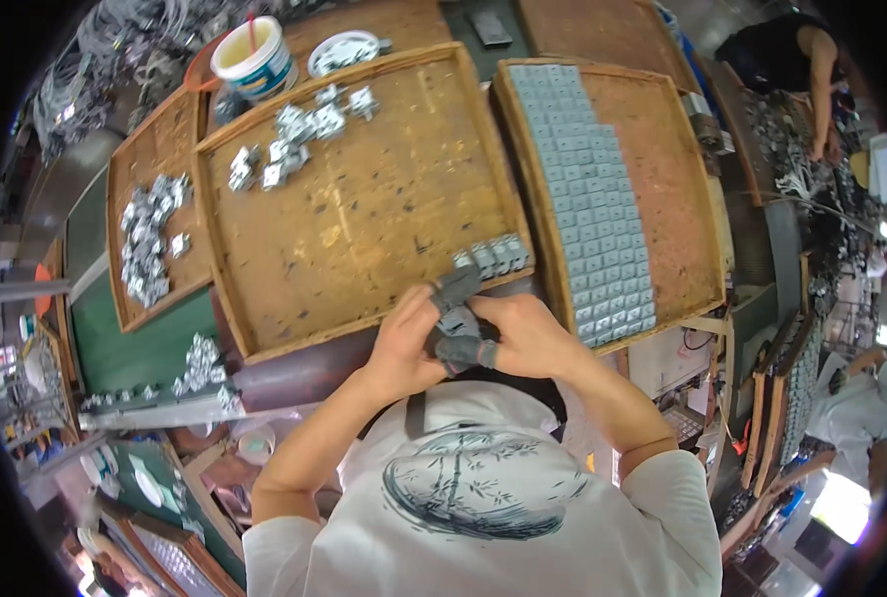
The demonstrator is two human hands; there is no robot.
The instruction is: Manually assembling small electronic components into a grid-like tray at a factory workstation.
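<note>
Close in front of my body, my left hand (407, 333) and my right hand (525, 336) meet at the near edge of a wooden tray (364, 234). Dark grey covers wrap some of the fingertips. Both hands are closed around a small grey metal piece (457, 321), mostly hidden by the fingers, so its exact shape cannot be made out. Just beyond my fingers, a short row of silvery metal parts (493, 256) stands in the tray's near right corner. A loose cluster of similar parts (309, 124) lies at its far left.
Right of it, another wooden tray (667, 189) carries tight rows of metal blocks (593, 189). At left, a smaller tray (190, 264) holds a heap of parts (148, 239). A white bucket (254, 62) and a round dish (344, 50) stand behind. A person (787, 60) works at far right.
</note>
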